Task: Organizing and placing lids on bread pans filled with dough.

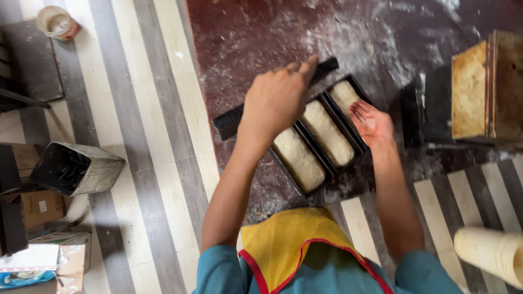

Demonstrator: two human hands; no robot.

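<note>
On the striped floor at far left lie a cup (54,22), an open metal tin (76,167) tipped on its side and some cardboard boxes (41,207); they sit well apart from the work, out of the way. The left hand (277,98) has its grip closed around a long black lid (231,121), held slanted just above the strapped loaf tin (321,142); the tin rests on the floured dark table (261,32), three pale dough pieces side by side in its compartments. The right hand (371,122) rests at the tin's right edge, grip wide, palm up, holding nothing, seemingly steadying it; further right stands a block of worn upright tins (485,87).
</note>
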